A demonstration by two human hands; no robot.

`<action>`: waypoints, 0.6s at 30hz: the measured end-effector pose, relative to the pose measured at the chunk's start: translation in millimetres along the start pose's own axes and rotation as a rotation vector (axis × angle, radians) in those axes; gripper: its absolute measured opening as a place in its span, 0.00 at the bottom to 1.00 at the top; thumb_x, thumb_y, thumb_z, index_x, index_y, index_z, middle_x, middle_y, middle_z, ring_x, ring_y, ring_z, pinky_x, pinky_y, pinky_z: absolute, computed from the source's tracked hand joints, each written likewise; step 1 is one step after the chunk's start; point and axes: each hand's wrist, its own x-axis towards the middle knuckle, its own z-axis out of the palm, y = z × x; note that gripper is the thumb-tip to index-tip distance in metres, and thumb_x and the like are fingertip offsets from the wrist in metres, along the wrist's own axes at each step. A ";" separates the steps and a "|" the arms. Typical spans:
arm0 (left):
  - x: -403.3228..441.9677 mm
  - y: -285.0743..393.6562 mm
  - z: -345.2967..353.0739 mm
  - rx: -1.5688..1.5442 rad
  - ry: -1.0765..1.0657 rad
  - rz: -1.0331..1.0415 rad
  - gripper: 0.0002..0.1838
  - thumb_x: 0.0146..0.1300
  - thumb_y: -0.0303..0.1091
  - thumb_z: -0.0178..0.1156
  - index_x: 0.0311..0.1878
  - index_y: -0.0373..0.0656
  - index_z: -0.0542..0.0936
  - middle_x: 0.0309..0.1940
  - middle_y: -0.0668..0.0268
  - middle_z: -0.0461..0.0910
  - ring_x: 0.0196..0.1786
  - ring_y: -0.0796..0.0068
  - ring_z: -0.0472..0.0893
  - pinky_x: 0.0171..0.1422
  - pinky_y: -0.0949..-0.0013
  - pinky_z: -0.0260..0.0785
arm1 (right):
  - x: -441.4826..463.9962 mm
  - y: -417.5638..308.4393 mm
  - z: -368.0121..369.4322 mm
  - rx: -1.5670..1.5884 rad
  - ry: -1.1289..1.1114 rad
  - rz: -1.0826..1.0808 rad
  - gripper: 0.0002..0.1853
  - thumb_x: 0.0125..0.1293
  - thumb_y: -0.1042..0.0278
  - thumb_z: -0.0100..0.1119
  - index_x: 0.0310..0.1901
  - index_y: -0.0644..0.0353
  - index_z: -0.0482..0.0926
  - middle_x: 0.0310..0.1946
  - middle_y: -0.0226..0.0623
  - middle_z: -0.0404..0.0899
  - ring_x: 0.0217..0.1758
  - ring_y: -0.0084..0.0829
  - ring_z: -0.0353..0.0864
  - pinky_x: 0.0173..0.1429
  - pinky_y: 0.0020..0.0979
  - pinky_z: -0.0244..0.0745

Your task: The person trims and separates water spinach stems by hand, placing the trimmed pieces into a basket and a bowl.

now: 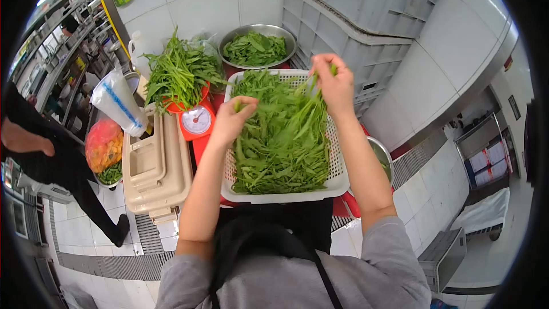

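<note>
A white perforated basket [227, 173] stands in front of me, heaped with long leafy greens [280, 149]. Over its upper right part, my right hand [333, 83] is closed on a bunch of green stems whose leaves hang down into the basket. My left hand [235, 117] is above the left rim, its fingers pinched on a short piece of green stem. Behind the basket sits a metal bowl [293, 51] of loose green leaves. To the left, more stems [183, 71] are piled on a red scale [196, 121] with a round dial.
Beige lidded container [177, 177] and a plastic bag roll [119, 102] stand left, near a red bag [103, 144] of orange pieces. Grey crates [354, 28] rise behind right. Another metal bowl [384, 151] is partly hidden right. A person in black [63, 163] stands far left.
</note>
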 end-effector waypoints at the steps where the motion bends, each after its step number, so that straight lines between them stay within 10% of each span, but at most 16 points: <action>1: 1.4 4.4 -6.3 -0.078 0.006 -0.066 0.08 0.59 0.31 0.56 0.39 0.38 0.78 0.30 0.71 0.77 0.30 0.85 0.73 0.36 0.80 0.64 | 6.7 -17.7 1.1 0.006 0.057 -0.062 0.07 0.62 0.67 0.54 0.34 0.62 0.75 0.23 0.28 0.75 0.21 0.11 0.65 0.24 0.16 0.59; 6: -1.4 9.9 -20.5 -0.158 -0.018 -0.220 0.08 0.61 0.31 0.54 0.39 0.40 0.78 0.24 0.74 0.74 0.22 0.91 0.68 0.24 0.82 0.58 | 33.6 -55.9 -6.0 0.259 0.178 -0.133 0.08 0.61 0.66 0.55 0.33 0.62 0.75 0.20 0.26 0.72 0.20 0.12 0.64 0.23 0.16 0.59; 10: 8.6 10.7 8.2 0.294 -0.098 0.112 0.08 0.59 0.32 0.56 0.38 0.39 0.79 0.26 0.69 0.79 0.29 0.80 0.74 0.36 0.75 0.65 | 32.5 -56.1 -21.0 0.295 0.185 -0.048 0.10 0.62 0.64 0.55 0.32 0.62 0.74 0.18 0.25 0.69 0.19 0.13 0.62 0.23 0.17 0.57; 14: 36.9 -11.1 18.2 -0.075 0.257 0.100 0.09 0.56 0.31 0.60 0.38 0.37 0.79 0.29 0.68 0.80 0.32 0.79 0.74 0.39 0.75 0.65 | 15.0 -52.6 -49.9 0.392 0.079 0.042 0.11 0.64 0.60 0.51 0.32 0.61 0.72 0.17 0.24 0.65 0.18 0.15 0.60 0.22 0.18 0.54; 15: 30.2 18.3 15.7 -0.156 0.226 -0.147 0.09 0.55 0.30 0.60 0.38 0.38 0.78 0.30 0.69 0.80 0.34 0.80 0.74 0.41 0.77 0.65 | 8.8 -46.6 -58.6 0.450 0.030 0.063 0.12 0.64 0.59 0.50 0.32 0.60 0.72 0.16 0.24 0.64 0.17 0.15 0.59 0.22 0.18 0.53; 18: 32.8 20.7 14.1 -0.090 -0.017 -0.017 0.13 0.56 0.35 0.61 0.44 0.43 0.77 0.27 0.74 0.74 0.25 0.87 0.66 0.30 0.81 0.60 | -2.1 -23.4 -77.9 0.699 -0.043 0.121 0.12 0.66 0.57 0.46 0.31 0.56 0.71 0.15 0.22 0.59 0.15 0.16 0.55 0.20 0.19 0.48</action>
